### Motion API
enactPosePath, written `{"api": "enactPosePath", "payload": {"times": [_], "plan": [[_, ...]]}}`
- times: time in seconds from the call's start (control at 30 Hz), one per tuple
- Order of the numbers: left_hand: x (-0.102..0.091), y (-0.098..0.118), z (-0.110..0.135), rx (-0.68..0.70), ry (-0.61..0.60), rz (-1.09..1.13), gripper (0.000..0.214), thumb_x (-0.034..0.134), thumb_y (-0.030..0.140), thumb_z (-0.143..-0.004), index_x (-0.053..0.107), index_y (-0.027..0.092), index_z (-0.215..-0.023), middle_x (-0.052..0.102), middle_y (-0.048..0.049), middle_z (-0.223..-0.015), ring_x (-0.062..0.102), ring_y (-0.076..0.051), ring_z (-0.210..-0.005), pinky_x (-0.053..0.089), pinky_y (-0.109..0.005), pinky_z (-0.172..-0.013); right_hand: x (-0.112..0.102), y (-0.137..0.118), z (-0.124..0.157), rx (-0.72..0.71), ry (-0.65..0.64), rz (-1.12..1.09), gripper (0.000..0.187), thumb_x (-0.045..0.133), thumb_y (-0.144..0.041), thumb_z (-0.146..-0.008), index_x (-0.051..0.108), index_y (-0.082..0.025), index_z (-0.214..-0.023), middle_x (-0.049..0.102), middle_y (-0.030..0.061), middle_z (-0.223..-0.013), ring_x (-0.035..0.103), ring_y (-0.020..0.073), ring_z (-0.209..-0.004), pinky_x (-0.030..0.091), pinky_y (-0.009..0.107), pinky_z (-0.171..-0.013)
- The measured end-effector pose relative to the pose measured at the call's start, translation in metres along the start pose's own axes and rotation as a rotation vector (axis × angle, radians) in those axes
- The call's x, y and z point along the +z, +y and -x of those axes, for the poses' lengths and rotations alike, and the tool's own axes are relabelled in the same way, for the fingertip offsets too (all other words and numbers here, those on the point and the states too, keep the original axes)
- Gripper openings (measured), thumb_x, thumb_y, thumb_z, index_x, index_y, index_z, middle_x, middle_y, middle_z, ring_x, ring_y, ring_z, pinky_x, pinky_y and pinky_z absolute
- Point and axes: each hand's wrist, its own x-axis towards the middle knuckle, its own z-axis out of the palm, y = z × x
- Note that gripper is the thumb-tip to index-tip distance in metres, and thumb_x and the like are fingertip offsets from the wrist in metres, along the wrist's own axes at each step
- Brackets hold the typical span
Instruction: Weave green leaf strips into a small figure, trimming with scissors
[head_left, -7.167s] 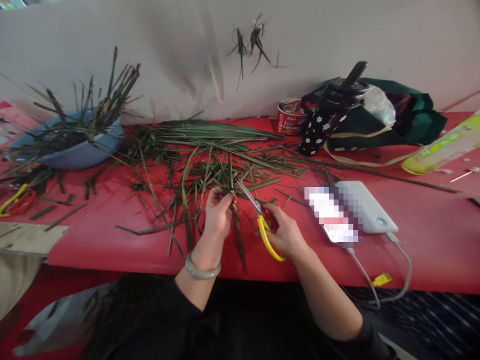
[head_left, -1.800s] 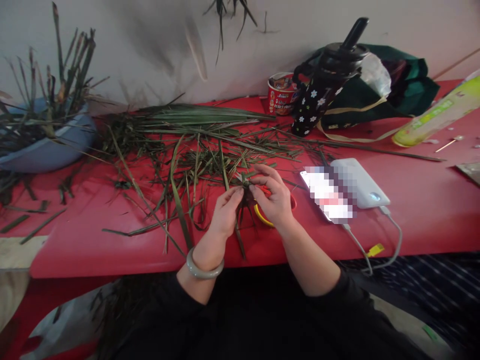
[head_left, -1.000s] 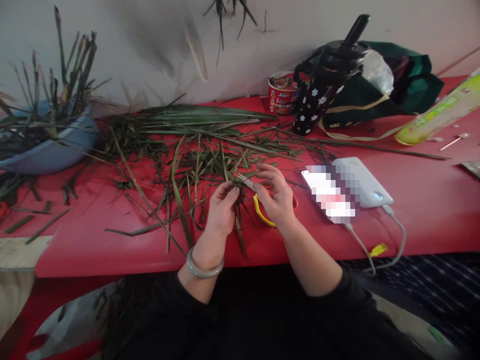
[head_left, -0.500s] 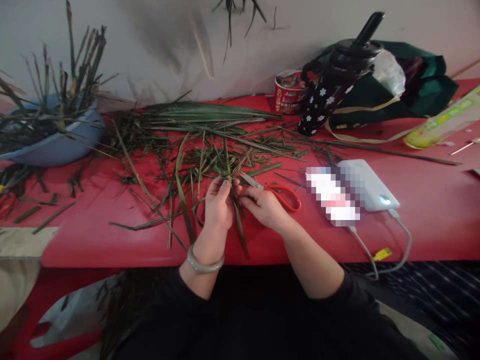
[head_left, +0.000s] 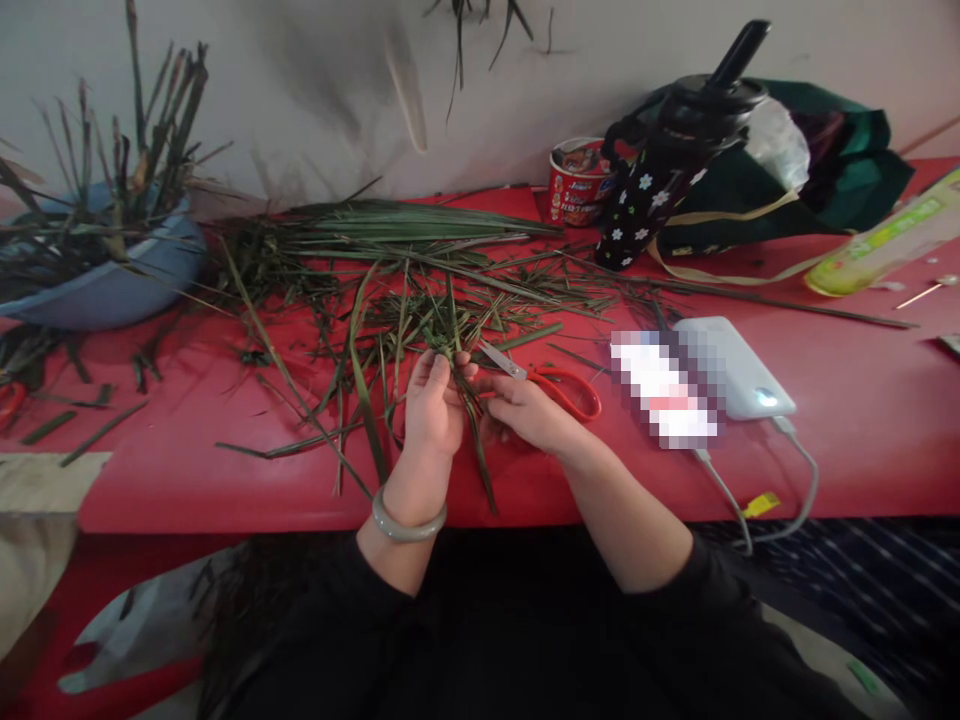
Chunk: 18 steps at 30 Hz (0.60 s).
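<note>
Green leaf strips, gathered into a knotted leaf piece [head_left: 442, 342], sit at the fingertips of the left hand [head_left: 433, 405], whose thumb and fingers pinch it just in front of the cuttings heaped on the red surface [head_left: 180, 480]. A long strip [head_left: 480, 458] trails from below the piece toward the front edge. The right hand [head_left: 531, 412] has its fingers drawn narrow beside the strips under the piece; whether they grip one I cannot tell. About seven seconds ago that hand held the scissors [head_left: 513, 368] by their yellow loop, and a second ago this loop showed below the palm; now the red loop extends past the knuckles, the blades pointing toward the cuttings, and whether the hand bears them is unclear. Since the half-second-old frame, the left hand and the leaf piece have shifted slightly leftward. The blue basin [head_left: 142, 285] of stalks, the bundle of long leaves [head_left: 420, 222], the flowered tumbler [head_left: 649, 190] and the white power bank [head_left: 735, 372] have kept their places.
</note>
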Motion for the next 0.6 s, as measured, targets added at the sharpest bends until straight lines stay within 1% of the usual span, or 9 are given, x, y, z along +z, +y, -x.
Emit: {"api": "enactPosePath", "payload": {"times": [0.07, 0.1, 0.17, 0.27, 0.37, 0.47, 0.6], "plan": [[-0.0007, -0.0002, 0.0, -0.004, -0.001, -0.009, 0.027, 0.068, 0.031, -0.062, 0.052, 0.021, -0.081, 0.063, 0.0028, -0.071, 0.059, -0.008, -0.06, 0.045, -0.021, -0.057, -0.0003, -0.0003, 0.0, -0.002, -0.032, 0.101, 0.015, 0.046, -0.024, -0.079, 0.054, -0.016, -0.088, 0.057, -0.0036, -0.053, 0.053, 0.0091, -0.047, 0.039, 0.019, -0.045], [-0.0008, -0.0004, 0.0, 0.0, -0.003, -0.016, 0.027, 0.068, 0.031, -0.062, 0.052, 0.021, -0.081, 0.063, 0.0028, -0.07, 0.059, -0.008, -0.059, 0.045, -0.021, -0.056, -0.0007, -0.0004, 0.0, -0.023, -0.021, 0.163, 0.014, 0.046, -0.026, -0.079, 0.055, -0.016, -0.082, 0.056, -0.0035, -0.053, 0.051, 0.0087, -0.047, 0.039, 0.019, -0.046], [-0.0004, -0.0011, 0.0, 0.016, -0.013, -0.024, 0.027, 0.068, 0.031, -0.062, 0.052, 0.021, -0.08, 0.062, 0.0029, -0.069, 0.058, -0.008, -0.058, 0.045, -0.021, -0.055, -0.0014, 0.0002, -0.0006, -0.088, 0.042, 0.3, 0.017, 0.047, -0.029, -0.079, 0.056, -0.015, -0.074, 0.054, -0.0035, -0.054, 0.048, 0.0079, -0.049, 0.038, 0.02, -0.049], [0.0013, -0.0018, 0.0001, 0.055, -0.004, -0.036, 0.026, 0.069, 0.03, -0.06, 0.054, 0.02, -0.079, 0.062, 0.003, -0.068, 0.059, -0.008, -0.058, 0.045, -0.021, -0.055, -0.002, 0.0025, -0.0019, -0.197, 0.148, 0.478, 0.018, 0.047, -0.028, -0.079, 0.057, -0.016, -0.07, 0.052, -0.0032, -0.058, 0.045, 0.0078, -0.053, 0.036, 0.02, -0.052], [0.0028, -0.0021, 0.0007, 0.083, 0.03, -0.064, 0.027, 0.071, 0.03, -0.059, 0.055, 0.019, -0.078, 0.062, 0.0026, -0.067, 0.059, -0.009, -0.06, 0.046, -0.021, -0.056, -0.0018, 0.0033, -0.0019, -0.272, 0.172, 0.587, 0.016, 0.049, -0.024, -0.078, 0.055, -0.016, -0.065, 0.051, -0.0026, -0.06, 0.045, 0.0082, -0.056, 0.034, 0.02, -0.054], [0.003, -0.0022, 0.0018, 0.096, 0.054, -0.08, 0.027, 0.071, 0.03, -0.057, 0.056, 0.019, -0.077, 0.063, 0.0022, -0.066, 0.06, -0.009, -0.061, 0.047, -0.022, -0.057, -0.0019, 0.002, 0.0001, -0.254, 0.135, 0.637, 0.016, 0.05, -0.023, -0.077, 0.053, -0.016, -0.063, 0.05, -0.003, -0.057, 0.044, 0.0079, -0.054, 0.032, 0.02, -0.052], [0.0022, -0.0031, 0.0034, 0.084, 0.05, -0.102, 0.025, 0.07, 0.03, -0.058, 0.057, 0.018, -0.075, 0.063, 0.0017, -0.064, 0.059, -0.009, -0.057, 0.047, -0.022, -0.056, -0.0029, 0.0012, 0.0031, -0.2, 0.03, 0.645, 0.016, 0.049, -0.028, -0.078, 0.056, -0.016, -0.071, 0.054, -0.0022, -0.06, 0.045, 0.0081, -0.052, 0.033, 0.02, -0.051]]}}
